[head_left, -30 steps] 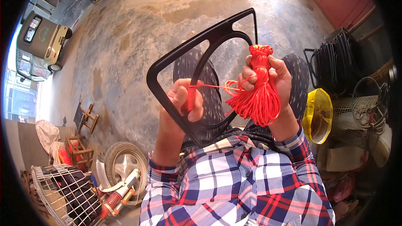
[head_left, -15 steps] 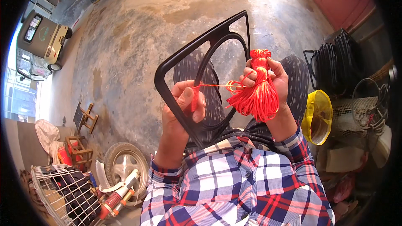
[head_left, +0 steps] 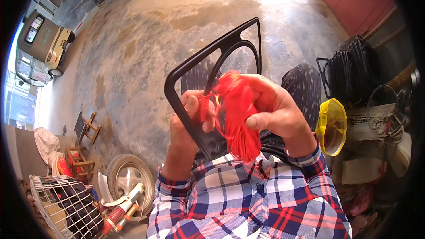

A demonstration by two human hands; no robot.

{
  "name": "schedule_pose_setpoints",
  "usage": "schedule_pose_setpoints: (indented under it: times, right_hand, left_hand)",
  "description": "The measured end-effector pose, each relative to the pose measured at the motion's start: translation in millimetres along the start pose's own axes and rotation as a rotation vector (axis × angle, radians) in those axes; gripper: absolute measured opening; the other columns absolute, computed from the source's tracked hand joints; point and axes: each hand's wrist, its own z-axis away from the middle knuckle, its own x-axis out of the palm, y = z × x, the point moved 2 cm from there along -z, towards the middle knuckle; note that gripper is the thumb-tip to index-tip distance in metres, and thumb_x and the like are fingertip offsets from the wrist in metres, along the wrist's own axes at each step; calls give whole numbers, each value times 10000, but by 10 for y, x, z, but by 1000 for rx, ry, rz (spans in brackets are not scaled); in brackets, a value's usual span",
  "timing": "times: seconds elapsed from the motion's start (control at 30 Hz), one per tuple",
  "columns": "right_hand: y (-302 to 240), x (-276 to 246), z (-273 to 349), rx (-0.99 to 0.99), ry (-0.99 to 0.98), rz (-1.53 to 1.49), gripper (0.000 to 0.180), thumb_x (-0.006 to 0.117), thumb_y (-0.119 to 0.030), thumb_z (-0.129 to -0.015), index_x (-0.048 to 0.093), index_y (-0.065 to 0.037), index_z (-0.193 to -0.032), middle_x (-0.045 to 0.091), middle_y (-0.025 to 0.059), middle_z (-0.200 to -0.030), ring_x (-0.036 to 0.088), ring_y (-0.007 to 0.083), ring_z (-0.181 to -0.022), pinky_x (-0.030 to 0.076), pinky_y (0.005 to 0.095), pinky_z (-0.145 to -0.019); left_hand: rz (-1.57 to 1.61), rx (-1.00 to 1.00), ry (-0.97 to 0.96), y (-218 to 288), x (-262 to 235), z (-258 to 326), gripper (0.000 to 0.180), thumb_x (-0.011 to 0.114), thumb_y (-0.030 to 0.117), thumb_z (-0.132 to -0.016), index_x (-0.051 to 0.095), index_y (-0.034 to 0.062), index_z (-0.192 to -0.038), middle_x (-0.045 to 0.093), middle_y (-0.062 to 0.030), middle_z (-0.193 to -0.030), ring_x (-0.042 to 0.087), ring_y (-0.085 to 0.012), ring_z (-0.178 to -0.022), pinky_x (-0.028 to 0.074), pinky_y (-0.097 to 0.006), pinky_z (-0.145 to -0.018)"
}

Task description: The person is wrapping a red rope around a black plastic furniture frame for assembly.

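Note:
A black frame [head_left: 195, 65] with a round ring inside it stands tilted over my lap. My left hand [head_left: 186, 117] grips the frame's ring where red cord [head_left: 204, 108] is wound tightly round it. A bundle of glossy red cord [head_left: 241, 124], blurred by motion, hangs in my right hand [head_left: 279, 110], close beside the wound part of the ring. My right thumb and fingers close round the bundle's side. The bundle hides part of the ring and the strand between it and the winding.
Several more black frames [head_left: 352, 66] are stacked at the right, above a yellow bag [head_left: 332, 126] and a wire mesh roll [head_left: 369, 121]. At the left lie a wheel [head_left: 130, 181], a white wire basket [head_left: 66, 203] and small wooden stools [head_left: 82, 161]. A three-wheeled vehicle [head_left: 42, 44] stands far left.
My right hand has carried the cord bundle left and slightly down, from the frame's right side to in front of the ring. My left hand stays at the winding.

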Motion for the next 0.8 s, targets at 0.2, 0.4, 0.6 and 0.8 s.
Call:
schedule_pose_setpoints:
  times: [0.2,0.4,0.6,0.8]
  right_hand:
    - [-76,159,-187,-190,304,833,405,824,-201,-822,566,-3,-1064,701,143,-809,699,169,-715,540,282,-660]
    - [-40,202,-177,-452,214,1064,231,778,-159,-841,652,-6,-960,662,113,-790,688,227,-694,533,309,-637]
    - [38,-358,-94,-66,326,167,187,602,-164,-921,678,6,-936,672,112,-1014,637,134,-851,522,262,-754]
    - [421,-245,-240,272,-152,-389,618,699,-330,-848,582,103,-1274,651,228,-1237,639,293,-1130,469,401,-1034]
  left_hand:
    - [180,-18,61,-153,190,-19,396,588,339,-1002,581,26,-1244,696,-128,-1098,701,-220,-892,586,-358,-779]
    - [89,-40,-112,-303,-127,-3,634,617,442,-942,514,-42,-1339,610,-205,-1295,616,-323,-1180,484,-469,-1050]
    - [174,-128,-145,-79,149,101,626,530,468,-972,513,-50,-1323,617,-206,-1271,630,-312,-1140,510,-464,-988]
    - [386,-156,-452,-170,274,17,565,540,339,-983,461,-54,-1380,581,-170,-1344,579,-279,-1226,441,-426,-1073]
